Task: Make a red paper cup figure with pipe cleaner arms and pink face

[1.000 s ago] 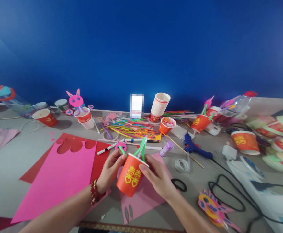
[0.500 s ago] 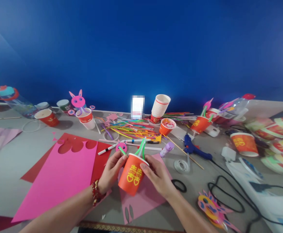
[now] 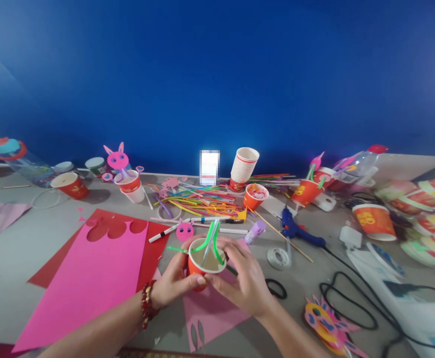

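Between both hands is a red paper cup [image 3: 196, 267], its open mouth tipped up toward me. Green pipe cleaners [image 3: 216, 243] and a pale silvery stick [image 3: 209, 244] stand inside it, and a green end pokes out on the left side. My left hand [image 3: 176, 276], with a red bead bracelet at the wrist, wraps the cup's left side. My right hand [image 3: 242, 278] grips its right side, thumb near the front. Just beyond the cup lies a pink paper animal face [image 3: 185, 231]. Beneath the hands is a pale pink sheet [image 3: 212, 318] with slits cut in it.
Bright pink paper [image 3: 90, 288] lies over red paper on the left. Coloured pipe cleaners [image 3: 202, 199] are heaped at the back, near stacked paper cups [image 3: 244, 165]. On the right are a blue glue gun [image 3: 295, 231], clear tape [image 3: 278, 257], a purple glue stick [image 3: 255, 232] and black cables [image 3: 346, 298].
The cup has tilted toward me, so its inside now shows instead of the yellow lettering on its side. Both hands have shifted their hold around it.
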Demonstrator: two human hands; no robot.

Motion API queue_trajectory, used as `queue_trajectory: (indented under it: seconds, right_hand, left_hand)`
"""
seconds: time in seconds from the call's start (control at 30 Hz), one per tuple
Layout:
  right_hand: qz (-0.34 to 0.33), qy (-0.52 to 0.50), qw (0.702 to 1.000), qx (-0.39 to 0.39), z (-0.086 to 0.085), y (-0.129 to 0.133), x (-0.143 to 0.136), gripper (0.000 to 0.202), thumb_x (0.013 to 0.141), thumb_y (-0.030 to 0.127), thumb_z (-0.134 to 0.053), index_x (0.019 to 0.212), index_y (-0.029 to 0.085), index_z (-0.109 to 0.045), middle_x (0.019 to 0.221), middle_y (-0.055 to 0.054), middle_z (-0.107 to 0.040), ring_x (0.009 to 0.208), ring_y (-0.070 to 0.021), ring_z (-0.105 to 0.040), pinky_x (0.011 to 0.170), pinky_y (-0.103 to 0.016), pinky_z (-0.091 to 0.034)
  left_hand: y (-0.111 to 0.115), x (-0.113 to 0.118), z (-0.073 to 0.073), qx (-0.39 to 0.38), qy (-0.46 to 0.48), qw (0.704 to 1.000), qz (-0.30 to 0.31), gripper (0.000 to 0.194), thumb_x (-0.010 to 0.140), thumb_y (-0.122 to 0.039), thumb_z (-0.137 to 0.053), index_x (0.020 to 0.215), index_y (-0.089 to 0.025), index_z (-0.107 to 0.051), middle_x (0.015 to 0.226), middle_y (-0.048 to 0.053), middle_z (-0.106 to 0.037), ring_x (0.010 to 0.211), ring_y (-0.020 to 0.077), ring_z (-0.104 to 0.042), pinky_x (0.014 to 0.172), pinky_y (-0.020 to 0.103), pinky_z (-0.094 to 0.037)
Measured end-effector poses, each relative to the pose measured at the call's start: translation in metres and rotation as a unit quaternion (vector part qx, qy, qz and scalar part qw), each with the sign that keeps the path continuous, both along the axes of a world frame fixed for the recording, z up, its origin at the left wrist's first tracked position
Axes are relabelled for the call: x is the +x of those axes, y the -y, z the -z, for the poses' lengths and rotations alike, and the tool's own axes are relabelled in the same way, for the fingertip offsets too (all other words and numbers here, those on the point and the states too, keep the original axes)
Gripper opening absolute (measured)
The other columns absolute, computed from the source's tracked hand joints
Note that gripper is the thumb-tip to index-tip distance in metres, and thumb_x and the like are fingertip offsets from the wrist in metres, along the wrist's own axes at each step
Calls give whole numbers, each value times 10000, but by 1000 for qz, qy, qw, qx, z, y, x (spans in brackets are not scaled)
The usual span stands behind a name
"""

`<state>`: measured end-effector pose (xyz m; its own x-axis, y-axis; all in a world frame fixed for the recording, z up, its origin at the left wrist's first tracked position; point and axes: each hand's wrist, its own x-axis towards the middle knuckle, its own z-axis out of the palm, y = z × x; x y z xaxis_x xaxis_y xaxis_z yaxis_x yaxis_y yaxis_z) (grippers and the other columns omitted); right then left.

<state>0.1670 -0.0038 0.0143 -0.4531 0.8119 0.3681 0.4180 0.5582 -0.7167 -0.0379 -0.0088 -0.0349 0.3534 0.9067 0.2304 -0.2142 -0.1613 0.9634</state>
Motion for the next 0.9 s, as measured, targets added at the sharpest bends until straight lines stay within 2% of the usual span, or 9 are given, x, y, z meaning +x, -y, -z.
queue_trajectory:
  seconds: [0.17,0.37,0.5,0.6,0.7,0.8,0.9]
  right_hand:
    - [15,-6,1000,5,0,-2,-1,292,866,323,-680,1116,232,-559,1130,-99,-638,1033,-267,-633,847,-341,-516]
    - [9,-28,1000,-9,-2,-3,1,281,888,340,-660,1128,221,-574,1109,-95,-631,1002,-245,-616,804,-313,-511]
    - [19,-79,996,-31,-2,-3,0,155,938,302,-585,1064,218,-618,1101,-93,-625,1041,-234,-604,857,-321,-503]
    - [41,-127,990,-42,-2,-5,0,149,952,311,-558,1025,213,-644,1096,-96,-629,1038,-236,-605,854,-329,-505]
    - [70,-181,978,-78,0,-7,1,181,940,364,-574,986,206,-649,988,-82,-650,932,-229,-624,804,-329,-515]
    - [61,-231,960,-144,2,-7,2,184,918,383,-614,974,210,-640,904,-59,-667,856,-217,-646,766,-314,-524]
    - [52,-253,952,-164,3,-5,1,139,895,350,-655,897,212,-645,844,-37,-661,810,-200,-653,737,-289,-526]
  left_hand:
    - [0,1,-2,2,-5,1000,-5,739,841,-458,-717,1476,-226,-418,1385,142,-574,1279,326,-520,1080,415,-415]
    - [0,2,-7,-12,-1,1000,-15,715,847,-476,-704,1461,-220,-442,1371,140,-582,1280,335,-523,1086,431,-416]
    - [0,1,-4,-34,12,999,-9,751,848,-467,-705,1486,-230,-388,1421,144,-536,1302,329,-506,1090,430,-411]
    - [1,2,-3,-41,3,999,12,760,843,-462,-712,1485,-233,-374,1426,143,-522,1284,322,-515,1080,420,-415]
    - [3,4,-5,-38,-25,998,45,778,834,-482,-713,1477,-213,-367,1369,150,-554,1178,302,-573,1020,403,-454]
    - [4,6,-9,-35,-61,995,67,759,835,-486,-708,1452,-189,-380,1311,154,-579,1101,285,-597,985,400,-470]
    - [4,7,-9,-7,-73,994,83,703,830,-463,-718,1405,-195,-418,1336,150,-549,1158,299,-569,1013,407,-449]
